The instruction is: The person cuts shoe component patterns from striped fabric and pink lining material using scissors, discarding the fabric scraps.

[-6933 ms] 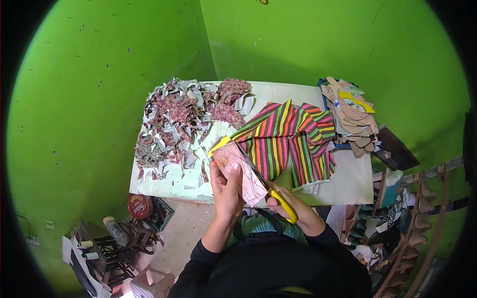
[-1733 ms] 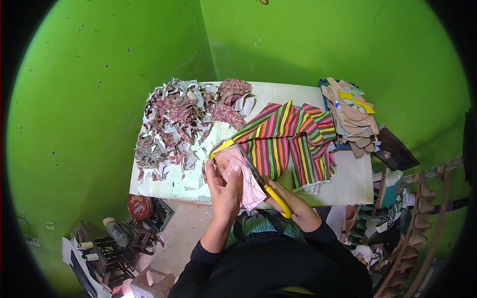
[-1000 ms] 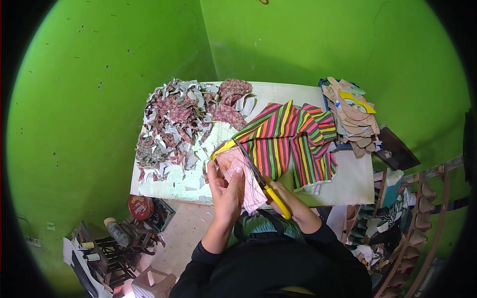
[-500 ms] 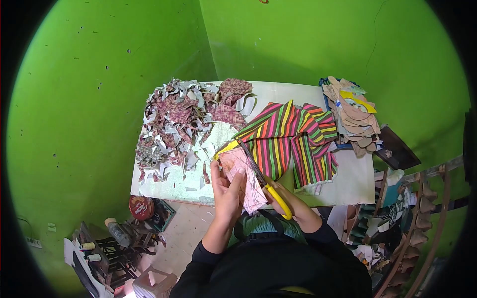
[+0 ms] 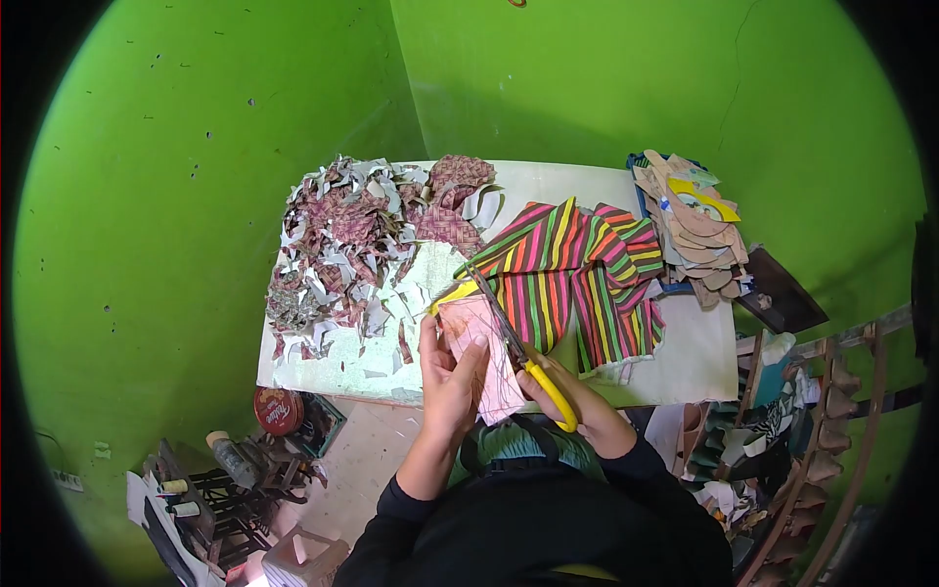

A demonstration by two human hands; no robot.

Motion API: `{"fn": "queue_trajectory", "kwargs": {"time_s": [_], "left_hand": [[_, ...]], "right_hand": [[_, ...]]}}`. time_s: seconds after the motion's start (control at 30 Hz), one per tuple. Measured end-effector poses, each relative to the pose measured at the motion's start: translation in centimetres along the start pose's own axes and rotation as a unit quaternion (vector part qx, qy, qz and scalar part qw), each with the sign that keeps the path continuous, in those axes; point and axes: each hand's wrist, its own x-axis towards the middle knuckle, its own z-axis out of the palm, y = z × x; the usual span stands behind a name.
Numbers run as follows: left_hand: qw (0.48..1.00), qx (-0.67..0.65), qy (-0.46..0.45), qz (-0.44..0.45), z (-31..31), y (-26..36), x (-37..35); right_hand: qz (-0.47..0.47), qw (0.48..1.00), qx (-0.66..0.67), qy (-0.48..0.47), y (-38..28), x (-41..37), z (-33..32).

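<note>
My left hand (image 5: pixel 448 382) grips a pink sheet (image 5: pixel 479 338) with dark lines drawn on it, thumb on top and fingers behind. A yellow strip (image 5: pixel 456 293) sticks out at the sheet's upper edge, by my left fingertips. My right hand (image 5: pixel 567 386) is closed on a pair of scissors with yellow handles (image 5: pixel 553 396). Their dark blades point up and away along the sheet's right edge. Just beyond the blades, striped cloth (image 5: pixel 572 274) in pink, green, yellow and black lies bunched on the pale table (image 5: pixel 548 181).
Patterned cloth scraps and white cuttings (image 5: pixel 342 230) are heaped on the table's left. A stack of brown card shapes (image 5: pixel 694 230) stands at its back right corner. On the floor are a round red tin (image 5: pixel 279 410) at left and a wooden rack (image 5: pixel 812 440) at right.
Both hands, with the sheet and scissors, have shifted very slightly to the right. The yellow strip moves with them; the cloth and the heap of scraps stay put.
</note>
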Motion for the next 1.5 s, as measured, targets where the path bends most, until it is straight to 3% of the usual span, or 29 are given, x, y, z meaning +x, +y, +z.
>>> {"fn": "queue_trajectory", "kwargs": {"time_s": [0.17,0.47,0.57,0.77,0.83,0.97,1.0,1.03,1.1,1.17,1.23,1.27,1.43,1.5], "left_hand": [[1.000,0.005,-0.011,-0.020,-0.1,-0.5,-0.1],[1.000,0.002,-0.011,-0.020,0.1,-0.7,-0.2],[1.000,0.014,-0.014,-0.014,0.0,-0.7,-0.1],[1.000,0.022,0.004,0.009,-0.1,-0.5,-0.1],[0.999,0.041,0.025,0.002,-0.4,-0.6,-0.1],[0.998,0.041,0.036,0.008,-0.4,-0.9,-0.3],[0.998,0.048,0.041,0.008,-0.5,-1.0,-0.3],[0.997,0.056,0.046,0.009,-0.6,-1.0,-0.2],[0.998,0.059,0.036,0.008,-0.7,-1.1,-0.3],[0.998,0.061,0.021,0.008,-0.7,-1.3,-0.2],[0.999,0.043,0.029,0.004,-0.7,-1.5,-0.4],[0.999,0.043,0.030,0.004,-0.9,-1.7,-0.4],[0.995,0.096,0.015,0.004,-1.0,-1.8,-0.2],[0.994,0.111,0.000,-0.002,-0.7,-1.5,-0.4]], "right_hand": [[0.060,0.997,0.050,0.008,-2.6,-0.6,-0.7],[-0.003,0.999,-0.016,0.036,-0.5,-0.4,-0.5],[-0.063,0.998,0.008,0.021,0.7,0.0,-0.4],[0.021,0.993,0.101,0.060,1.6,0.1,-1.1],[0.154,0.941,0.292,-0.070,1.5,0.1,-1.8],[0.192,0.875,0.443,-0.014,0.9,0.9,-1.5],[0.208,0.816,0.531,-0.100,0.9,0.9,-2.4],[0.208,0.816,0.530,-0.101,0.8,1.0,-2.1],[0.188,0.890,0.415,0.005,0.5,1.1,-1.3],[0.201,0.892,0.404,-0.013,0.9,1.6,-1.9],[0.236,0.753,0.608,-0.081,0.9,1.7,-2.8],[0.224,0.718,0.653,-0.089,1.1,1.8,-2.8],[0.209,0.730,0.647,-0.071,1.3,1.5,-2.6],[0.198,0.779,0.594,0.008,1.0,1.5,-2.3]]}}
